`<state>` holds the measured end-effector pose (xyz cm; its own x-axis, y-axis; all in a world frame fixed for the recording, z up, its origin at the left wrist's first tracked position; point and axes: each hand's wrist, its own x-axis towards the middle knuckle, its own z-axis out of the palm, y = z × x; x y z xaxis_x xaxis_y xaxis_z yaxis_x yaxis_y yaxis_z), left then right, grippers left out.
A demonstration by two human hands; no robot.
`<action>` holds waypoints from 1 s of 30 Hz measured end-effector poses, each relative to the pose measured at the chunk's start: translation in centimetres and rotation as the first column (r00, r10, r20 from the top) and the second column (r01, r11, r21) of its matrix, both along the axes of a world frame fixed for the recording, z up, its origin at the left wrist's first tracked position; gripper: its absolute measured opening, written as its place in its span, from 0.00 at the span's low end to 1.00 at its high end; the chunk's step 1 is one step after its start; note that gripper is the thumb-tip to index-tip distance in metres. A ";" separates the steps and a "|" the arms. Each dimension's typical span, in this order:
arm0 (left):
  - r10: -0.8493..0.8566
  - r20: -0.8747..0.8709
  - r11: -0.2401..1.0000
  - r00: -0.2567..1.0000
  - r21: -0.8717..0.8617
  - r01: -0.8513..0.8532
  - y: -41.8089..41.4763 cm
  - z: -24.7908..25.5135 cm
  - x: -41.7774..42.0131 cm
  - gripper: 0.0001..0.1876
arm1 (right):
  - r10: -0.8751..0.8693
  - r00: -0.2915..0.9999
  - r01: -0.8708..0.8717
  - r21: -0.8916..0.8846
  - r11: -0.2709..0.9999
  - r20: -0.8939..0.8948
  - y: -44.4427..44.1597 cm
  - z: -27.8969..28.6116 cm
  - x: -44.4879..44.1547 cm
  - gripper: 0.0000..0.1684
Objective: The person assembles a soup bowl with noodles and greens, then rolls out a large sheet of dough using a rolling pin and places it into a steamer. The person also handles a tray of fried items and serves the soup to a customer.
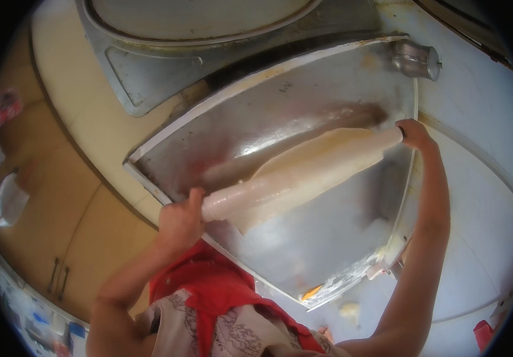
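Note:
My left hand (181,222) grips the near-left end of a thick, pale rolling pin (238,200). My right hand (412,134) is closed around its far-right end. A thin, pale yellow sheet of dough (319,165) shows on both sides of the pin, its edges uneven. Whether part of it is wrapped around the pin I cannot tell. Pin and dough lie slantwise over a shiny metal worktop (328,241) with a raised rim.
A metal canister (412,60) stands at the far right corner. Beyond the worktop is a large round griddle (202,20) in a metal surround. An orange scraper (312,292) lies by white residue (350,279) at the near corner. Wooden cabinets (73,209) are on the left.

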<state>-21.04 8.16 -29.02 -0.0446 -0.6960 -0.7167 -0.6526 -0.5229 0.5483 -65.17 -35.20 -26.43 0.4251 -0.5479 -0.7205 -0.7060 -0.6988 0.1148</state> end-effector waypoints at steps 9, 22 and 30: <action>0.042 -0.115 0.987 0.992 0.161 -0.023 -2.4 1.4 0.3 0.23 | -0.050 0.981 0.052 0.009 0.999 -0.189 -0.5 -0.2 1.5 0.13; 0.110 -0.260 0.991 0.959 -0.049 -0.127 -1.2 0.5 1.7 0.24 | -0.047 0.997 0.051 -0.076 0.996 0.062 0.9 -0.1 0.7 0.08; 0.016 0.176 0.996 0.984 -0.093 0.000 -3.1 -0.9 3.5 0.23 | -0.092 0.990 0.101 0.083 0.991 -0.108 1.8 0.3 0.7 0.11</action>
<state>-17.55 5.08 -29.93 0.0824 -0.7591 -0.6457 -0.7395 -0.4809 0.4710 -64.50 -33.39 -26.16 0.2937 -0.5149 -0.8054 -0.7581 -0.6386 0.1318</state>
